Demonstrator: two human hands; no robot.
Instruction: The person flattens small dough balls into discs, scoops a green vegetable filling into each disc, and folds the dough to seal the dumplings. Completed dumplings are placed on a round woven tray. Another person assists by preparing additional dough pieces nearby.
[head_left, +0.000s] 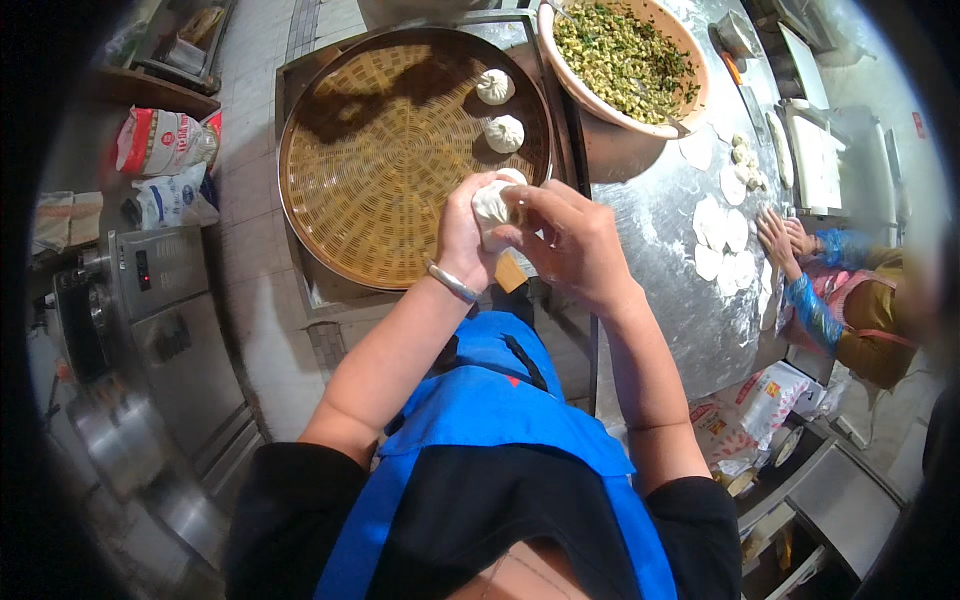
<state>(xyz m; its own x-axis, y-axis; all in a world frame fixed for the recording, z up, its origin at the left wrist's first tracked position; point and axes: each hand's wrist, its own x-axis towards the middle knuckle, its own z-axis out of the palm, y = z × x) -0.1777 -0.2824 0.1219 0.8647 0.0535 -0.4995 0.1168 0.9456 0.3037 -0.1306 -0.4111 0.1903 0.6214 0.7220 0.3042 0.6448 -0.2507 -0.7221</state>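
Note:
My left hand (463, 225) cups a white dough bun (492, 204) above the right side of a round steamer tray. My right hand (574, 232) has its thumb and fingertips pinched on the bun's edge, and partly covers it. The tray has a woven bamboo base (375, 180). Two pleated buns, an upper one (495, 87) and a lower one (504, 134), sit along the tray's right side. Just behind my hands, a sliver of another white bun (514, 175) shows.
A large pink bowl of chopped green-and-yellow filling (626, 60) stands on the floured metal table (645, 210). Several flat dough wrappers (724, 240) lie there, near a co-worker's hands (784, 234). A knife (742, 97) rests farther up; packaged bags (169, 142) are at left.

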